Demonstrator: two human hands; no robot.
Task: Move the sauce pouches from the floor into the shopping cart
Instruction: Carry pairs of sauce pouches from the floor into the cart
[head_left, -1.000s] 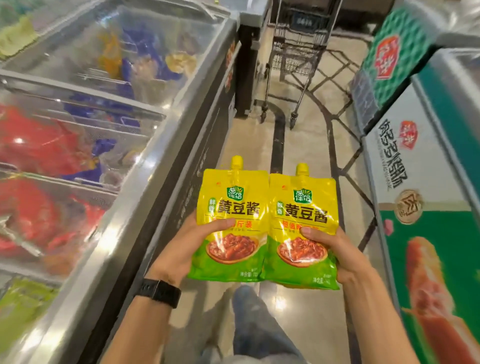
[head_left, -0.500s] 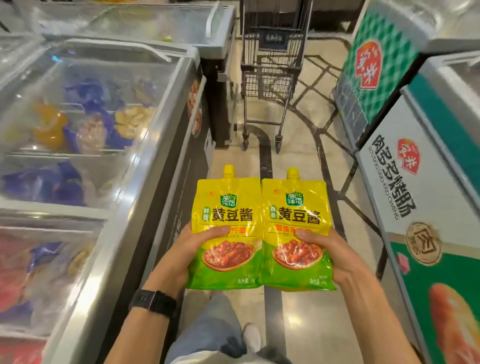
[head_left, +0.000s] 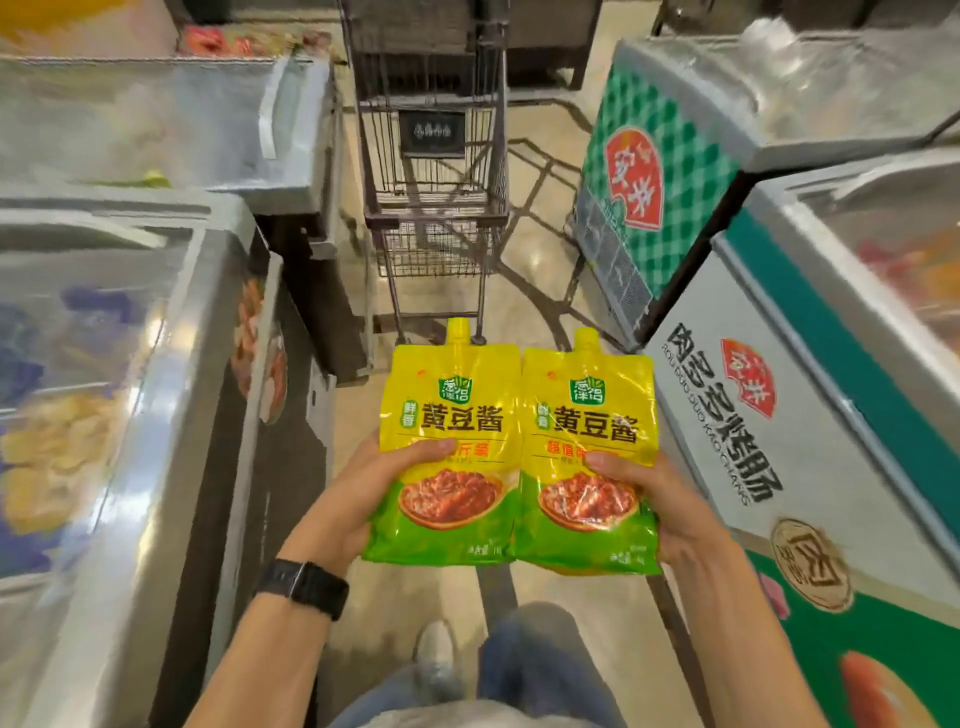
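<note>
Two yellow-and-green sauce pouches with spouts stand upright side by side in front of me. My left hand grips the left sauce pouch by its lower left edge, thumb across the front. My right hand holds the right sauce pouch the same way at its lower right edge. Straight ahead in the aisle stands the wire shopping cart, its basket open toward me and nothing visible inside. The pouches hang just short of the cart's near end.
A glass-topped chest freezer lines the left of the aisle, another freezer behind it. On the right stand a white-and-green freezer and a green-checked freezer. My legs and a shoe show below on the tiled floor.
I have walked forward along the aisle with both pouches held up; the cart is now much closer and larger in view. My grip on the pouches is unchanged.
</note>
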